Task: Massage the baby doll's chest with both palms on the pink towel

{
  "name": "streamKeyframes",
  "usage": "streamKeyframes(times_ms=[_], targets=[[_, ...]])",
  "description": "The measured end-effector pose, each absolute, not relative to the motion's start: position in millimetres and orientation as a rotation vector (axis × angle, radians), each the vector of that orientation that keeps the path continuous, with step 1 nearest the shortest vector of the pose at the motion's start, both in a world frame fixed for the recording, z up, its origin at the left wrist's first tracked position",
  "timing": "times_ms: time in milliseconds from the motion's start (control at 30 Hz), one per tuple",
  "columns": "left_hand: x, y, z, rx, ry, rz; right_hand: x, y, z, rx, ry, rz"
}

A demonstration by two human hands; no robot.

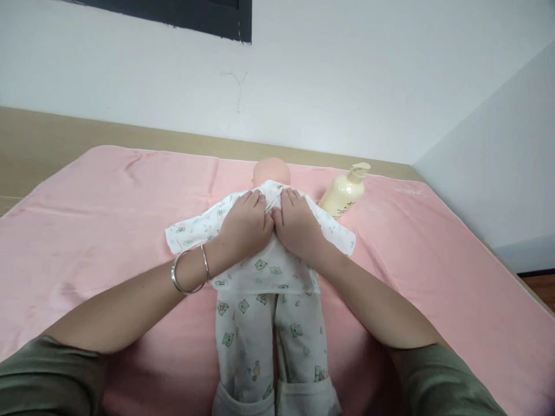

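A baby doll (272,170) lies stretched out in front of me, its bald head at the far end. It wears a white long-sleeved top (271,270) with small animal prints and matching trousers (247,341) with turned-up cuffs. My left hand (248,222) rests on the upper part of the top, fingers laid flat and pointing toward the head. Beside it, my right hand (298,225) presses on the top in the same way. Both thumbs almost meet at the middle. The doll's face is not visible.
A pink mat (143,196) spreads under the doll, with wooden surface (43,127) showing behind it. Right of the doll's head, a cream pump bottle (344,192) leans at a tilt near one sleeve. A white wall (325,75) rises at the back.
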State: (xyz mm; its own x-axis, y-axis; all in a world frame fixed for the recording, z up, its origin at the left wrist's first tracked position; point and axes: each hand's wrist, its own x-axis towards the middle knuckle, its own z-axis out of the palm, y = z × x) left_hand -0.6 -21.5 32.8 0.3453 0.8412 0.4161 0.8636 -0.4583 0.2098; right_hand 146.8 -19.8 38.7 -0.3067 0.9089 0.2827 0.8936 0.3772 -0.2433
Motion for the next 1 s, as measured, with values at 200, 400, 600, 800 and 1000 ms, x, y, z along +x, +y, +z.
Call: streamKeyframes(times_ms=[200, 400, 600, 800, 1000], targets=[[-12.0, 2.4, 32.3, -2.58, -1.806, -0.73, 135.7, -51.2, 41.2, -1.503, -2.317, -0.1], [0.2, -24.3, 33.2, -2.522, -1.683, -0.768, 150.7, -8.5, 42.5, -1.56, -2.206, 0.199], [4.6, -33.6, 37.1, -2.573, -1.677, -0.883, 154.4, 4.4, 35.4, -1.584, -2.191, 0.206], [-0.2, -10.9, 32.3, -2.607, -1.859, -0.923, 153.3, -1.6, 37.8, -1.545, -2.239, 0.123], [-2.7, 2.0, 22.5, -2.51, -1.915, -0.914, 142.9, -32.5, 36.5, -1.488, -2.286, -0.049]])
